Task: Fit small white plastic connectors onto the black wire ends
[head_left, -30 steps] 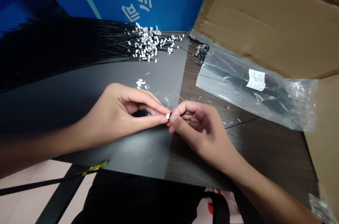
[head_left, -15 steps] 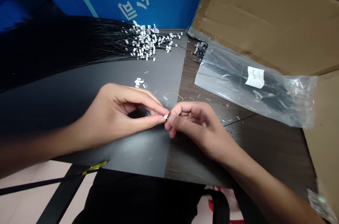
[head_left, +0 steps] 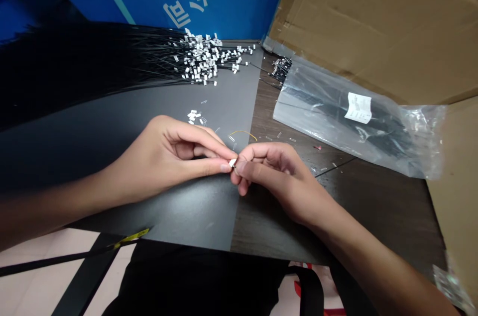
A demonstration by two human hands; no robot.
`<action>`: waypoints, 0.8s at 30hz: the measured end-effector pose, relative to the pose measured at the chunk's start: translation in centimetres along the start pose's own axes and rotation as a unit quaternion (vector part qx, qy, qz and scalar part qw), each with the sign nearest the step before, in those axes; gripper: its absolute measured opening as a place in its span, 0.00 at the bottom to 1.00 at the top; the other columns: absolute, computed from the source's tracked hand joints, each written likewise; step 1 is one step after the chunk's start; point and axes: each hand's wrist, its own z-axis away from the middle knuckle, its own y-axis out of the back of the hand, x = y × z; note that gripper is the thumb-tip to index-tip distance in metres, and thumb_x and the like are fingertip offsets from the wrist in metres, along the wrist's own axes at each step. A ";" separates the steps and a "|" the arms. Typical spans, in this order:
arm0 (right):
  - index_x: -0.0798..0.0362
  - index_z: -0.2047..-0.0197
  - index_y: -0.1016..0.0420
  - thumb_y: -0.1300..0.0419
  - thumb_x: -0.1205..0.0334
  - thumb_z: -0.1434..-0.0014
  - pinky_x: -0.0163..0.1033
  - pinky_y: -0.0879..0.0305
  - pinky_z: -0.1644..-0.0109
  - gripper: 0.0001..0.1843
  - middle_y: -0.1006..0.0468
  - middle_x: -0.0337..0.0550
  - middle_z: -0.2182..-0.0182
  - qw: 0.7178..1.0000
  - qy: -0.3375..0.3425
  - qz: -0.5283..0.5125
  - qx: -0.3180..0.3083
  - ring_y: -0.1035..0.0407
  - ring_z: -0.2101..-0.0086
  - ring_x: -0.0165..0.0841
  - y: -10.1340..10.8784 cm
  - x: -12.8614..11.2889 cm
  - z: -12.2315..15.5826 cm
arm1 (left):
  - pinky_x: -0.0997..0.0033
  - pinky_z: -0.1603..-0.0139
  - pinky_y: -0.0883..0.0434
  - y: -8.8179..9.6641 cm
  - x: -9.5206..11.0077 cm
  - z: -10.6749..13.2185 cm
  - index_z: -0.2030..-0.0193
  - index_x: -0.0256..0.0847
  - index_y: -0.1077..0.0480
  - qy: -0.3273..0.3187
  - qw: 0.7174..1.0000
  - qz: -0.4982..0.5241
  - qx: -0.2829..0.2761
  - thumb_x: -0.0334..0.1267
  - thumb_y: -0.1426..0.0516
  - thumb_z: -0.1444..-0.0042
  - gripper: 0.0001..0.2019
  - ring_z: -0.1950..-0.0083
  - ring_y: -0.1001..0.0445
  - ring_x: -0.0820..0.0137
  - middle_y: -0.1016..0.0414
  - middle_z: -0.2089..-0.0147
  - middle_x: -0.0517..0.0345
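Observation:
Between the thumb and index fingertip of my left hand [head_left: 186, 154] is a small white connector housing [head_left: 232, 162]. My right hand [head_left: 271, 169] is closed in a pinch right against it, fingers curled under. What the right fingertips grip is hidden, apart from a tiny dark bit at the housing's edge. Beyond my left hand lie several loose white connector housings [head_left: 192, 117]. A thin yellow wire [head_left: 243, 132] curves on the table just behind my fingertips, with small clear plastic pieces [head_left: 231, 139] around it.
A big bundle of black cables [head_left: 112, 59] with white connectors fills the back left. At the right, a clear plastic bag [head_left: 317, 117] holds more black cables. A blue panel [head_left: 239, 12] and a cardboard box [head_left: 373, 22] stand behind. A grey mat [head_left: 194, 221] covers the table's left side.
More of the white housing shows between my fingertips, as my left thumb has drawn back slightly. Both hands stay close together; the whole view has shifted a little.

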 end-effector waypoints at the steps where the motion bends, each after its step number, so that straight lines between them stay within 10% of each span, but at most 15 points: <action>1: 0.53 0.69 0.17 0.28 0.65 0.38 0.33 0.29 0.58 0.07 0.16 0.37 0.70 1.000 0.000 -0.010 -0.003 0.25 0.70 0.26 0.0 0.0 0.0 | 0.82 0.57 0.16 0.1 0.0 0.0 0.61 0.50 0.09 0.002 1.000 0.002 -0.002 0.23 0.29 0.42 0.14 0.62 0.11 0.72 0.09 0.61 0.61; 24: 0.51 0.66 0.13 0.26 0.64 0.37 0.36 0.30 0.53 0.05 0.14 0.36 0.67 0.999 -0.002 -0.039 -0.037 0.25 0.67 0.29 0.4 0.5 -0.1 | 0.81 0.61 0.18 0.2 0.2 -0.3 0.62 0.50 0.09 0.004 1.000 0.013 -0.007 0.27 0.26 0.42 0.10 0.65 0.13 0.72 0.10 0.63 0.60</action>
